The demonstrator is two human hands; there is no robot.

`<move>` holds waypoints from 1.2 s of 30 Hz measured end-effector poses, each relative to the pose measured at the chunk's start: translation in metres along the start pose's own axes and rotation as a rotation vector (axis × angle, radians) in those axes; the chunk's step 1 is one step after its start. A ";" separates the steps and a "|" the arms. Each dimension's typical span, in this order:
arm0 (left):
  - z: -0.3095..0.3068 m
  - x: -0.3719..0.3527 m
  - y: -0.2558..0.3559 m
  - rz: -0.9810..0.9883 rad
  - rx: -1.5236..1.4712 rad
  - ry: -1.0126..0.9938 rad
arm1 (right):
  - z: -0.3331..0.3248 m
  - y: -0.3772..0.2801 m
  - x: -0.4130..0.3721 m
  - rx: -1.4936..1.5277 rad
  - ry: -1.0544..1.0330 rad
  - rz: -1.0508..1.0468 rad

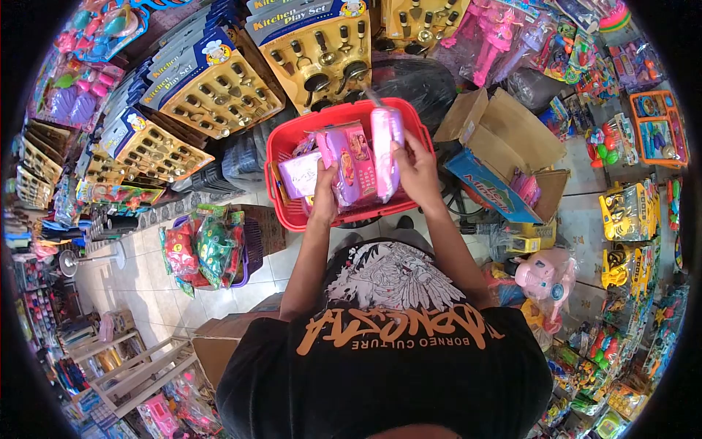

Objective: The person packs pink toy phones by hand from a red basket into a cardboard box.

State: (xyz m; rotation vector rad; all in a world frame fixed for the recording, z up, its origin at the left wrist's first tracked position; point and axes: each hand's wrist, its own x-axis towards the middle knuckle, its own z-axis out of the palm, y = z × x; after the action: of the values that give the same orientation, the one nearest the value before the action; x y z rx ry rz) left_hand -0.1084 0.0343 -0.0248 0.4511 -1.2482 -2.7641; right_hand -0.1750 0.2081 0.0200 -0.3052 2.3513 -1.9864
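Note:
Inside the red plastic basket (276, 201) are several packaged toys in pink and purple. My left hand (325, 196) is closed at the near side of a pink and purple toy box (351, 164) with printed figures on it. Part of its grip is hidden behind the box. A white and purple package (300, 177) lies just left of that hand. My right hand (418, 172) grips a pink plastic-wrapped toy package (385, 143), held upright beside the box at the basket's right side.
Kitchen play sets (314, 58) hang in front. An open cardboard box (504, 139) stands to the right of the basket. Bagged red and green toys (205, 249) sit in a purple basket at left. Tool toys (625, 216) hang at right; a white fan (91, 257) stands far left.

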 end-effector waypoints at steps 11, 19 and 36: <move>0.015 -0.009 -0.014 0.181 0.018 0.010 | 0.019 -0.004 -0.003 -0.204 -0.246 -0.228; 0.007 -0.014 0.004 0.182 0.095 -0.018 | 0.022 -0.006 0.004 -0.020 -0.454 0.042; -0.054 -0.054 0.034 0.234 0.092 0.115 | 0.088 -0.021 -0.010 -0.014 -0.626 -0.108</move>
State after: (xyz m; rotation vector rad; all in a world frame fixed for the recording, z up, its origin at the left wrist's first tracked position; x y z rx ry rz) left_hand -0.0423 -0.0178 -0.0205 0.4335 -1.3119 -2.4604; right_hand -0.1480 0.1214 0.0239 -0.9173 1.9708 -1.5904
